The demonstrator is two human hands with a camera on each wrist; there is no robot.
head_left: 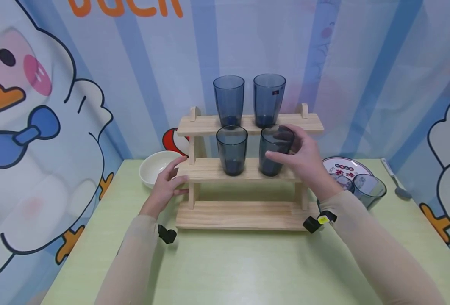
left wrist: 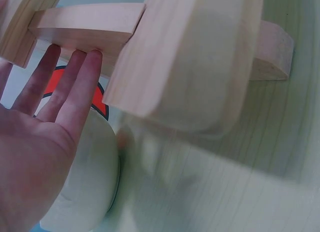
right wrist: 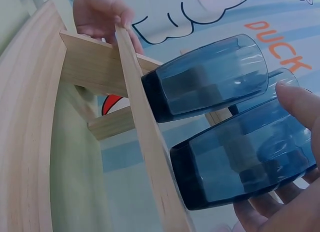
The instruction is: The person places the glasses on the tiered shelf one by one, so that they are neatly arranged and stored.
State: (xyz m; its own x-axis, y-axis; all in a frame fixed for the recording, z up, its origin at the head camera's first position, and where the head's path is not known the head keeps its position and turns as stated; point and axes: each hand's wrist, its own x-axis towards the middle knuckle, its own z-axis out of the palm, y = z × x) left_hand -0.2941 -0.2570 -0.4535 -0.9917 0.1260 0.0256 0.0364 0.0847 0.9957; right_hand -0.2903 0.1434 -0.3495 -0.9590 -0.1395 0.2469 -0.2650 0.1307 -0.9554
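Observation:
A three-tier wooden rack point(head_left: 240, 216) stands on the table. Its middle board has its left end between the thumb and fingers of my left hand point(head_left: 165, 186), and further fingers point(left wrist: 82, 81) touch the side support. My right hand point(head_left: 303, 154) grips a blue-grey drinking glass point(right wrist: 245, 157) at the right of the middle board; the glass is upright, with its base at the board. Beside it on that board stands another glass point(head_left: 231, 150). Two more stand on the top board, a left glass point(head_left: 229, 99) and a right glass point(head_left: 268, 99) with a small label.
A white bowl point(head_left: 148, 169) sits left of the rack. Behind my right forearm are a patterned plate point(head_left: 356, 166) and two glasses, one a tinted glass point(head_left: 370, 190), partly hidden. A spoon-like utensil point(head_left: 402, 192) lies at the far right. A printed curtain point(head_left: 160, 76) hangs behind the table.

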